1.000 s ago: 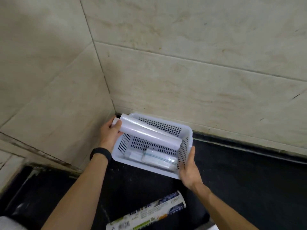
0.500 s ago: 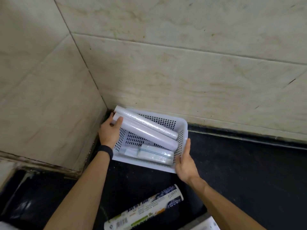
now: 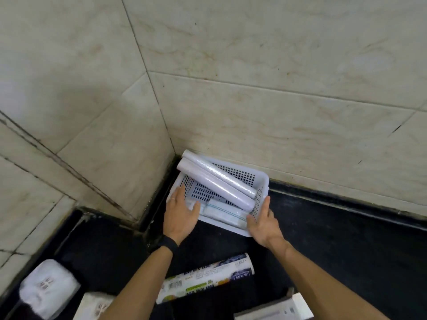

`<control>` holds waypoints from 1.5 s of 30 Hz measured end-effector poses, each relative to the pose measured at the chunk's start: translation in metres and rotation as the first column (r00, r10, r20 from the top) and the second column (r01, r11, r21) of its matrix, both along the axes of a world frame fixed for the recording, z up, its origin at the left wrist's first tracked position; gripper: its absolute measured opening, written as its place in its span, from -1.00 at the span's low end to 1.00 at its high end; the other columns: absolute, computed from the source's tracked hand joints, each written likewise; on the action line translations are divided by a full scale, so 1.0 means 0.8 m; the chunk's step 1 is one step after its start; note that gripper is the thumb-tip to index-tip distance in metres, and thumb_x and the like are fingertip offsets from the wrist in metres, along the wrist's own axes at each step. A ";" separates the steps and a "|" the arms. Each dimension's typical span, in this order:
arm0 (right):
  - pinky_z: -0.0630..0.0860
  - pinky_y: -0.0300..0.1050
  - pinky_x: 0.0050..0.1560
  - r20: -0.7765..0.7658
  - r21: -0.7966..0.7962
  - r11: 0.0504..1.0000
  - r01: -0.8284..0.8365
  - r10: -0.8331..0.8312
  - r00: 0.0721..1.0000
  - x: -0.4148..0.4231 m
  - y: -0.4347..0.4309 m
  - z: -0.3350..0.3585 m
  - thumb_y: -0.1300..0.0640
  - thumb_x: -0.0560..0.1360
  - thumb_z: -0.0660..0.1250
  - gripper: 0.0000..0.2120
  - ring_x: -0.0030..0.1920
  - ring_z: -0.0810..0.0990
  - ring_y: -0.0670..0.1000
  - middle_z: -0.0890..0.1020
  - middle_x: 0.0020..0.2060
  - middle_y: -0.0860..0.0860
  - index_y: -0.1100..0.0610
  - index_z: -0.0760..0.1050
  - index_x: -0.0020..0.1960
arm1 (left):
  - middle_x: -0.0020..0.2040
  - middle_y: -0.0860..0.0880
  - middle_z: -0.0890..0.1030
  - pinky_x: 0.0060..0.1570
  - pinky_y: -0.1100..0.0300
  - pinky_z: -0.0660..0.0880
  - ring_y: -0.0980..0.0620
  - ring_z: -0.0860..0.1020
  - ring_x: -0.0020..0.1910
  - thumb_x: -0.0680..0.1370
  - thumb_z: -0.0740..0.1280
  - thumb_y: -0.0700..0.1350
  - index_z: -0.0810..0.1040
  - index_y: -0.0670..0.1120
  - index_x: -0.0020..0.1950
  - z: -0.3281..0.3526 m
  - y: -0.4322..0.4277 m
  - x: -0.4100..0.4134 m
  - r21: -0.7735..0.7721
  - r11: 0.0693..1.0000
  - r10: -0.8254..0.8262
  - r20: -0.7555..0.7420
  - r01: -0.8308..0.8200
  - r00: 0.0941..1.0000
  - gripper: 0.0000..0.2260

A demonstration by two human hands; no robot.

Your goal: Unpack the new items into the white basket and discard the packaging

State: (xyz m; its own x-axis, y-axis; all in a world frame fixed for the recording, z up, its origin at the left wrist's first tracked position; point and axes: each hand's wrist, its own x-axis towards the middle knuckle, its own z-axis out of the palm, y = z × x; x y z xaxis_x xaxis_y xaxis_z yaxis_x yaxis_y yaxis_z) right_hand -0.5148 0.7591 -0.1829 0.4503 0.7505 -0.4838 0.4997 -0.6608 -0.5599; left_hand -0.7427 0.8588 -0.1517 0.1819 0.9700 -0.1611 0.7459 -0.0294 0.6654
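Observation:
The white perforated basket (image 3: 263,179) sits on a dark counter, pushed into the corner of two tiled walls. Two long white rolls (image 3: 216,181) lie diagonally in it, their upper ends sticking out over the far left corner. A flat clear packet (image 3: 223,213) lies along the front inside. My left hand (image 3: 180,214) holds the front left corner, with the fingers up the left wall and the thumb over the front rim. At the front right corner my right hand (image 3: 263,224) grips the basket, thumb up along the right wall.
A roll in printed packaging (image 3: 205,277) lies on the dark counter (image 3: 346,239) between my forearms. Two white wrapped packs (image 3: 48,287) lie at the bottom left. The edge of a white box (image 3: 275,308) shows at the bottom right. Tiled walls close off the back and left.
My left hand has let go of the roll's end and come down to the basket's front left corner. The right hand stays on the front right corner.

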 end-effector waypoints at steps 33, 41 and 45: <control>0.12 -0.18 0.53 0.176 0.178 0.392 -0.903 0.890 0.421 -0.309 -0.123 0.088 -0.13 0.59 0.24 -0.49 0.53 0.19 -0.04 0.36 0.50 -0.06 -0.02 0.34 0.50 | 0.57 -0.08 0.23 0.52 0.01 0.15 -0.10 0.17 0.55 0.58 0.28 0.10 0.25 0.02 0.56 -0.034 -0.301 -0.324 0.004 0.851 0.496 -0.338 -0.525 0.800 -0.43; 0.17 0.11 0.52 0.164 -0.122 0.278 -0.953 0.952 0.257 -0.416 -0.078 0.036 -0.33 0.48 0.26 -0.18 0.57 0.00 0.19 -0.11 0.62 0.06 -0.12 0.00 0.60 | 0.58 -0.20 0.16 0.47 -0.13 0.22 -0.23 0.19 0.52 0.59 0.27 0.04 0.24 0.01 0.55 -0.072 -0.207 -0.422 -0.028 0.791 0.568 -0.341 -0.612 0.750 -0.46; 0.29 0.17 0.44 0.119 -0.194 0.273 -0.942 0.960 0.253 -0.443 -0.057 0.000 -0.30 0.43 0.36 -0.07 0.54 0.11 0.24 -0.05 0.60 0.11 -0.17 -0.13 0.58 | 0.61 -0.19 0.04 0.47 -0.18 0.19 -0.22 0.16 0.53 0.57 0.30 -0.04 0.06 0.06 0.61 -0.088 -0.173 -0.446 -0.017 0.845 0.486 -0.390 -0.534 0.782 -0.34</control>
